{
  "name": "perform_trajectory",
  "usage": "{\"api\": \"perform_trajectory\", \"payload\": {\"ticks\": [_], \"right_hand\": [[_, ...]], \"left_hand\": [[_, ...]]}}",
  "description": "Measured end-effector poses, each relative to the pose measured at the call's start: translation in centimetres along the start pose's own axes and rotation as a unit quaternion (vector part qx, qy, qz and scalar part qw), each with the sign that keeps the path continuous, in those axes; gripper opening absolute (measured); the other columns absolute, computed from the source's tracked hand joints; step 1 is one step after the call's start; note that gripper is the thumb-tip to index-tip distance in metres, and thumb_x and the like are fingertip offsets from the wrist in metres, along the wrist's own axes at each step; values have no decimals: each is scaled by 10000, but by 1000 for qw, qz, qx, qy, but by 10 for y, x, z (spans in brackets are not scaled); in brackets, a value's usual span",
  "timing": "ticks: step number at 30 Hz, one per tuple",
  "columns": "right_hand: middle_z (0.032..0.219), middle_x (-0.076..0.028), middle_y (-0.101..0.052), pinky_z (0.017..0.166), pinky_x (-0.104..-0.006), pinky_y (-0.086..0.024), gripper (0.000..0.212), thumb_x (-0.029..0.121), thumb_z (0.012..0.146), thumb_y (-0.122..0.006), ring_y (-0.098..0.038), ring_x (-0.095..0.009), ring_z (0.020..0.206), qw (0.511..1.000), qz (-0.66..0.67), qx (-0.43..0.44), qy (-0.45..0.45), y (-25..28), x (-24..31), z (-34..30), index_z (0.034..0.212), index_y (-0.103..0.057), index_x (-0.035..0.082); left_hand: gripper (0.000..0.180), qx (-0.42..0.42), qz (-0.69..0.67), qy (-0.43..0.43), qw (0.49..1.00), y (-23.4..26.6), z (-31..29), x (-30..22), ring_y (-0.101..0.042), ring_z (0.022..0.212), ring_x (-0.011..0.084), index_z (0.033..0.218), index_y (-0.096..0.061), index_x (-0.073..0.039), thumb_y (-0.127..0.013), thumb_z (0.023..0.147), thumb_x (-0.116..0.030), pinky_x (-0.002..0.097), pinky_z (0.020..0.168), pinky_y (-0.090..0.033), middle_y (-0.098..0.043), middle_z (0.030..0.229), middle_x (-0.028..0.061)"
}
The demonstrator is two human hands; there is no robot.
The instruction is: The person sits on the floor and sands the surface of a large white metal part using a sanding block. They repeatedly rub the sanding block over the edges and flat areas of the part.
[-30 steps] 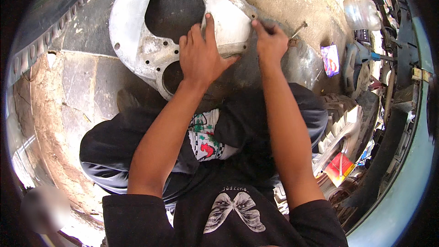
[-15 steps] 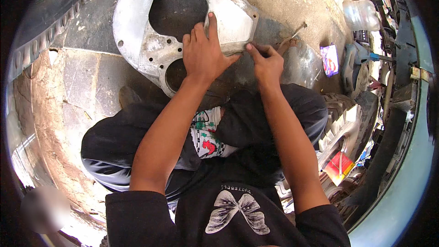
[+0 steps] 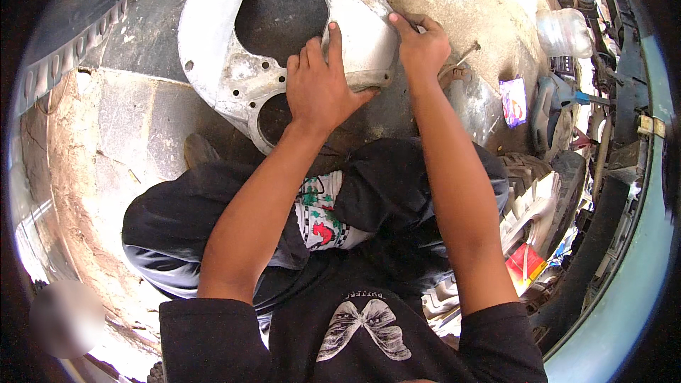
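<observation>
A silver metal bell housing lies before me at the top of the view. It has a large rounded opening, a smaller one nearer me and several bolt holes along its rim. My left hand rests on its face, index finger stretched forward beside the large opening and thumb spread toward the near edge. At the housing's right edge is my right hand, its thumb tip against the rim and its fingers curled in a pinch. Whatever those fingers hold, if anything, is hidden.
A rusty metal piece with a thin rod lies right of the housing, near a purple packet. Beyond are a clear plastic bottle and a blue-grey tool. Papers and machine parts line the right side.
My right hand has moved away from me along the housing's right edge, from its near corner to higher up. My left hand keeps its place on the housing.
</observation>
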State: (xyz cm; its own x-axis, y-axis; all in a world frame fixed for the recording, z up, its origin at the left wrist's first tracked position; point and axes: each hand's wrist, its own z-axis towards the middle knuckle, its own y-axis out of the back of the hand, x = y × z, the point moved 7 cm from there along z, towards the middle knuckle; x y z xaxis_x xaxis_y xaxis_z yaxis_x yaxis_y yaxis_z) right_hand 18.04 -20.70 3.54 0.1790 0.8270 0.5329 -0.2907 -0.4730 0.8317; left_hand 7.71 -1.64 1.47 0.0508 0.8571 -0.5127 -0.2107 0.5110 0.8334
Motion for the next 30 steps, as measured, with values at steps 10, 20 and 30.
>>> {"api": "perform_trajectory", "payload": {"ticks": [10,20,30], "right_hand": [[969,-174,-795,809,-426,-568,367,409,837,-897,-753,-367,861,987,-64,39,142,3,29,16,1049,-858,113],[960,-130,-798,732,-392,-574,305,368,840,-879,-753,-334,807,951,-21,120,282,4,49,19,1015,-850,120],[949,-102,-792,750,-375,-593,226,266,826,-900,-766,-281,812,946,-8,161,282,0,47,22,985,-840,116]], "left_hand": [[1347,14,-10,9,1000,2,0,-4,-602,1197,364,1633,-387,-19,-992,568,-581,466,1009,-453,-585,1314,208],[1339,9,9,1,1000,3,0,-6,-603,1186,365,1616,-417,-11,-975,568,-628,460,976,-466,-588,1286,223],[1340,3,24,3,1000,2,0,-3,-606,1133,365,1618,-423,-13,-960,576,-662,459,963,-468,-583,1257,215]]}}
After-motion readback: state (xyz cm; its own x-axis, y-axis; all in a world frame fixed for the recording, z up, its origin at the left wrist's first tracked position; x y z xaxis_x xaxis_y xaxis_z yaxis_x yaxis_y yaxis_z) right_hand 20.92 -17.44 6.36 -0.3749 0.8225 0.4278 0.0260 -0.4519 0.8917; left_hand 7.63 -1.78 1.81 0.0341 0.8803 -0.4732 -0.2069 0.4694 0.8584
